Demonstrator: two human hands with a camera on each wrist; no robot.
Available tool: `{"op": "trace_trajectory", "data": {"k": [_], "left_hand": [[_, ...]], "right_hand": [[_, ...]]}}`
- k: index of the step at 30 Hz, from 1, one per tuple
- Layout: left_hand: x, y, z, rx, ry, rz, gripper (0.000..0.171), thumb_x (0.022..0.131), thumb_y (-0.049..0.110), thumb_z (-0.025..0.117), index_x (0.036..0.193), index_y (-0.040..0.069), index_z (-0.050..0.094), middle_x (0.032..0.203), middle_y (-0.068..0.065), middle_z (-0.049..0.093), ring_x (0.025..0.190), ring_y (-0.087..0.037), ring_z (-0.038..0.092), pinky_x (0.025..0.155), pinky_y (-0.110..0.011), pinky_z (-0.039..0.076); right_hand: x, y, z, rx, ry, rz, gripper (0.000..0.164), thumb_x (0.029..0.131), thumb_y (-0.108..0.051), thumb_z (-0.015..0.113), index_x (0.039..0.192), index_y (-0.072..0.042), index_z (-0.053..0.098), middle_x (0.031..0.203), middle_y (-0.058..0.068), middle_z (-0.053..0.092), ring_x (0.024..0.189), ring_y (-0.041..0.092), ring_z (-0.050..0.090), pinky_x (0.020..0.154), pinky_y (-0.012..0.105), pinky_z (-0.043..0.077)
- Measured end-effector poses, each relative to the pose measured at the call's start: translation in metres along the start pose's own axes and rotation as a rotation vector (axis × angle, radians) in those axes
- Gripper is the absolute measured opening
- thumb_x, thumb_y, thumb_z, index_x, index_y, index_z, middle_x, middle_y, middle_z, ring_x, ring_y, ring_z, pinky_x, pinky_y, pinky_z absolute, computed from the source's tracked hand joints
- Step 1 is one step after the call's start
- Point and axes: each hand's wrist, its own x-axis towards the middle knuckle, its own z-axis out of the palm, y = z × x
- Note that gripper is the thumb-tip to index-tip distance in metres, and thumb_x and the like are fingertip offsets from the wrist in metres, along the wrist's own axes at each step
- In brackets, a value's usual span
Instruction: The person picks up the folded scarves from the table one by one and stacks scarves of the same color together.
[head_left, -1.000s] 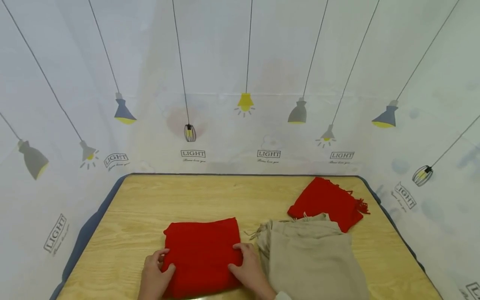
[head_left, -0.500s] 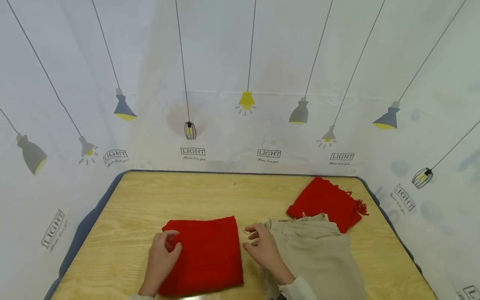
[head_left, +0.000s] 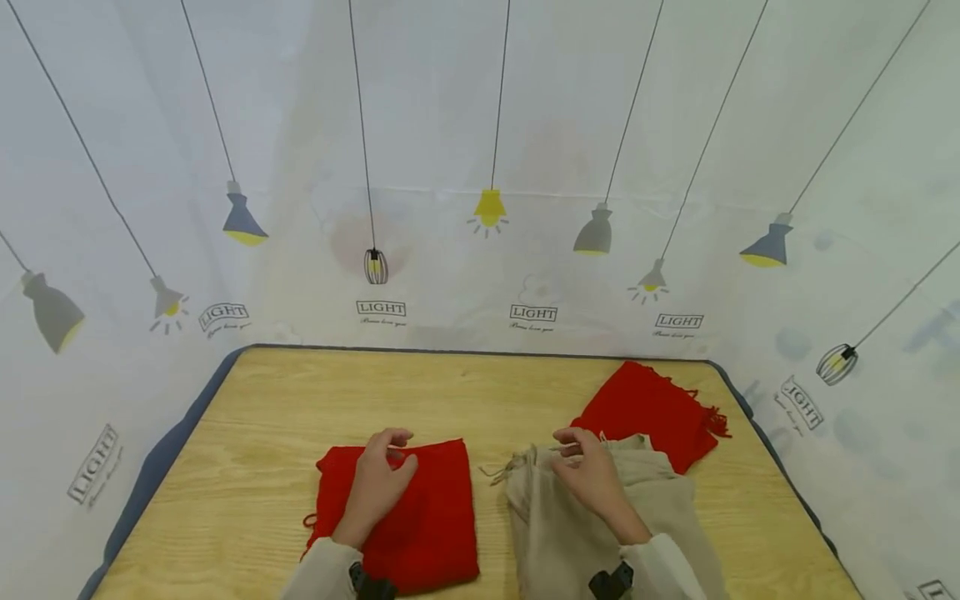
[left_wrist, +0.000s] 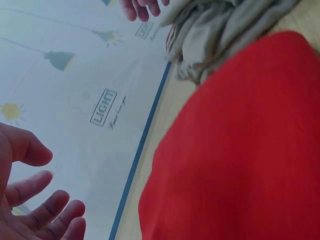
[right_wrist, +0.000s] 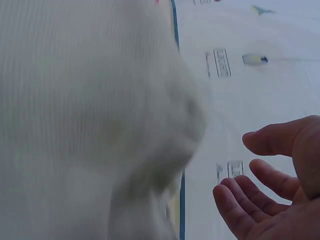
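Note:
A folded red scarf point(head_left: 431, 517) lies flat at the front left of the table, with a bit of fringe at its left edge. Over it hovers my left hand point(head_left: 378, 477), fingers loosely bent and holding nothing; the left wrist view shows the red cloth point(left_wrist: 245, 150) beside this hand point(left_wrist: 40, 200). My right hand point(head_left: 596, 479) is above the folded beige fringed scarf point(head_left: 547, 533), thumb and fingers apart. In the right wrist view nothing sits between the right fingers point(right_wrist: 240, 202), and blurred pale cloth point(right_wrist: 90, 110) fills the left side.
Behind the beige scarf, partly covered by it, a second red scarf point(head_left: 645, 412) with fringe lies at the back right. The wooden table point(head_left: 360, 383) ends at a white backdrop point(head_left: 435, 125) printed with lamps, along a dark blue edge.
Both hands have let go of the red scarf's sides, lifted and moved forward and to the right. The left hand is now over the red scarf, the right over the beige one.

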Motion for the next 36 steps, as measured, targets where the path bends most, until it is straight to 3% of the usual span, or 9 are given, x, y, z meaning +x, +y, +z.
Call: {"op": "trace_trajectory", "data": {"k": [5, 10, 15, 18, 22, 27, 32, 36], "left_hand": [[0.012, 0.015, 0.027, -0.033, -0.084, 0.050, 0.027, 0.087, 0.009, 0.061, 0.114, 0.008, 0.060, 0.110, -0.010, 0.057, 0.095, -0.022, 0.057, 0.079, -0.035, 0.050], [0.022, 0.030, 0.049, -0.071, -0.157, 0.122, 0.027, 0.089, 0.011, 0.058, 0.117, 0.009, 0.058, 0.113, -0.010, 0.056, 0.098, -0.026, 0.056, 0.083, -0.039, 0.049], [0.032, 0.045, 0.071, -0.126, -0.259, 0.128, 0.029, 0.092, 0.016, 0.055, 0.121, 0.010, 0.057, 0.118, -0.011, 0.056, 0.103, -0.026, 0.056, 0.083, -0.040, 0.049], [0.041, 0.053, 0.089, -0.154, -0.324, 0.124, 0.030, 0.094, 0.020, 0.054, 0.122, 0.010, 0.056, 0.121, -0.012, 0.055, 0.105, -0.027, 0.056, 0.081, -0.039, 0.050], [0.052, 0.065, 0.115, -0.175, -0.406, 0.121, 0.031, 0.095, 0.022, 0.053, 0.123, 0.012, 0.055, 0.122, -0.011, 0.055, 0.106, -0.027, 0.057, 0.082, -0.041, 0.050], [0.061, 0.075, 0.151, -0.195, -0.490, 0.130, 0.029, 0.094, 0.025, 0.056, 0.119, 0.012, 0.057, 0.122, -0.012, 0.057, 0.107, -0.026, 0.057, 0.085, -0.041, 0.050], [0.063, 0.078, 0.180, -0.146, -0.500, 0.148, 0.028, 0.095, 0.027, 0.053, 0.115, 0.009, 0.061, 0.119, -0.009, 0.060, 0.106, -0.025, 0.057, 0.086, -0.037, 0.049], [0.060, 0.080, 0.192, -0.084, -0.507, 0.109, 0.022, 0.095, 0.027, 0.050, 0.106, 0.012, 0.063, 0.110, -0.008, 0.064, 0.092, -0.020, 0.060, 0.075, -0.033, 0.049]], "right_hand": [[0.006, 0.025, -0.027, -0.055, 0.021, 0.026, 0.030, 0.085, -0.001, 0.065, 0.115, 0.003, 0.060, 0.114, 0.020, 0.059, 0.098, 0.033, 0.060, 0.081, 0.039, 0.054], [0.013, 0.054, -0.047, -0.101, 0.047, -0.021, 0.029, 0.086, -0.004, 0.065, 0.114, 0.003, 0.060, 0.113, 0.020, 0.060, 0.096, 0.032, 0.060, 0.081, 0.040, 0.054], [0.020, 0.082, -0.072, -0.177, 0.064, -0.026, 0.030, 0.088, -0.007, 0.064, 0.116, 0.002, 0.060, 0.115, 0.020, 0.060, 0.097, 0.031, 0.059, 0.082, 0.036, 0.051], [0.027, 0.097, -0.091, -0.214, 0.073, -0.019, 0.032, 0.089, -0.007, 0.063, 0.119, 0.004, 0.058, 0.117, 0.023, 0.058, 0.100, 0.034, 0.058, 0.084, 0.040, 0.049], [0.039, 0.115, -0.117, -0.247, 0.040, 0.009, 0.038, 0.092, -0.011, 0.060, 0.125, 0.006, 0.053, 0.125, 0.026, 0.052, 0.107, 0.039, 0.053, 0.088, 0.051, 0.046], [0.055, 0.138, -0.146, -0.262, -0.068, 0.060, 0.047, 0.093, -0.019, 0.060, 0.131, 0.007, 0.047, 0.134, 0.031, 0.043, 0.119, 0.048, 0.043, 0.094, 0.062, 0.038], [0.061, 0.165, -0.165, -0.233, -0.136, 0.076, 0.047, 0.093, -0.020, 0.060, 0.128, 0.009, 0.050, 0.141, 0.036, 0.029, 0.126, 0.055, 0.028, 0.095, 0.069, 0.031], [0.062, 0.181, -0.171, -0.189, -0.151, 0.099, 0.048, 0.093, -0.022, 0.060, 0.126, 0.012, 0.050, 0.144, 0.039, 0.020, 0.130, 0.058, 0.019, 0.097, 0.071, 0.026]]}}
